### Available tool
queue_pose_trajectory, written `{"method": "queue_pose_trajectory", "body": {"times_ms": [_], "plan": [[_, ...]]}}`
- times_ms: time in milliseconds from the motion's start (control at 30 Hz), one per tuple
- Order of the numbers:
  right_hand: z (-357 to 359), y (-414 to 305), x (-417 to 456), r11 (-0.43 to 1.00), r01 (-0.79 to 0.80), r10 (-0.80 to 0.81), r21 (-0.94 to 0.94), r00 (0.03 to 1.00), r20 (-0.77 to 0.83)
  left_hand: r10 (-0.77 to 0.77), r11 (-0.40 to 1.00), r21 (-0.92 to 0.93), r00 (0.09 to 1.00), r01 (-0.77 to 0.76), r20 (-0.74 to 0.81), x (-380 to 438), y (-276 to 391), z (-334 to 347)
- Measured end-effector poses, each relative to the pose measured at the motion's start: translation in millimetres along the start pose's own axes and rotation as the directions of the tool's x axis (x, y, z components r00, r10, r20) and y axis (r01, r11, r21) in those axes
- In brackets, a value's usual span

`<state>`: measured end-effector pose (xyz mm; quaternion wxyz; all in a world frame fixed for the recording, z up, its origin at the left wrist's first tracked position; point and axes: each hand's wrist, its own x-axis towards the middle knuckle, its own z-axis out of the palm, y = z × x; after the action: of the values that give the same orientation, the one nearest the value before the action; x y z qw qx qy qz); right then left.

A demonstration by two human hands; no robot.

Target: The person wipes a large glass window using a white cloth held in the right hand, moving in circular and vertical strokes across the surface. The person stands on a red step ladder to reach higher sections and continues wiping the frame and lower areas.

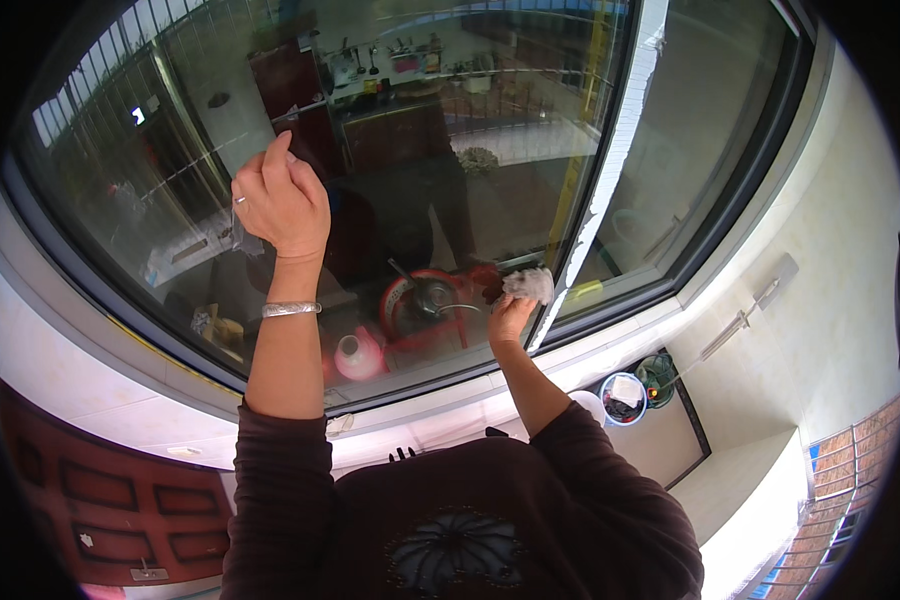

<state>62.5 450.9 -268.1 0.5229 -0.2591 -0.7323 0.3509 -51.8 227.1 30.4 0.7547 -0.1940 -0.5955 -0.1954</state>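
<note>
A large glass window pane (390, 225) in a dark frame stands before me, with reflections and a kitchen showing in it. My left hand (281, 199) is raised at the pane's left part, fingers curled; a ring and a silver bracelet (291, 309) are on it. Whether those fingers hold anything is hidden from view, though something clear and crumpled shows beside them. Lower right, my right hand (511, 319) grips a crumpled greyish-white cloth (529, 286) against the glass, close to a white peeling strip (607, 165) along the frame's upright.
Right of the sill (435, 412) are a blue-rimmed bucket (623, 399) with things in it and a green container (656, 375). A long-handled tool (739, 322) leans at the right wall. A dark red panelled door (112, 487) is at lower left.
</note>
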Motion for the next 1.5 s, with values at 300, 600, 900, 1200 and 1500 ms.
{"method": "queue_pose_trajectory", "body": {"times_ms": [300,600,900,1200,1500], "plan": [[-37,-126,185,0.765,0.633,-0.643,-0.123,0.738,-0.202,-0.025,1.000,-0.011,1.000,0.025,0.019,-3,0,3],[-32,-133,192,0.800,0.594,-0.593,-0.088,0.758,-0.270,-0.008,1.000,0.003,1.000,0.008,-0.017,-2,-5,1],[-8,13,4,0.903,0.428,-0.424,-0.026,0.900,0.105,-0.032,0.999,-0.017,0.999,0.032,0.002,-2,5,2],[-39,-233,196,0.579,0.814,-0.811,-0.051,0.569,-0.136,-0.019,1.000,-0.013,0.999,0.019,-0.049,-3,-5,6],[7,-122,49,0.345,0.939,-0.695,0.000,0.255,0.672,-0.057,0.998,-0.035,0.998,0.058,0.026,-1,4,-2]]}}
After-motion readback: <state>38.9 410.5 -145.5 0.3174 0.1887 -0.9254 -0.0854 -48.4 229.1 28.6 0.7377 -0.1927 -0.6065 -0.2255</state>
